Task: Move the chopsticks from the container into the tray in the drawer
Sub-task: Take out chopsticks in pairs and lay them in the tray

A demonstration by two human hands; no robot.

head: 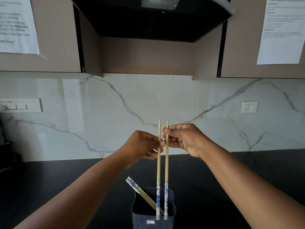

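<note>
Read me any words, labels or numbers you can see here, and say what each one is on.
Left sheet on the cabinet: printed lines, too blurred to quote.
Right sheet on the cabinet: headings and lines, too small to read.
Sticker on the container: red and white, too small to read.

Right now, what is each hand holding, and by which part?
Left hand pinches one chopstick, right hand the other chopstick; both held near the plain upper ends.

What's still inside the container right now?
Inside the dark container, two chopsticks lean against its left rim, blue-patterned ends up. The two lifted chopsticks, one in the left hand and one in the right hand, hang in front of it. Its bottom is too dark to see.
</note>
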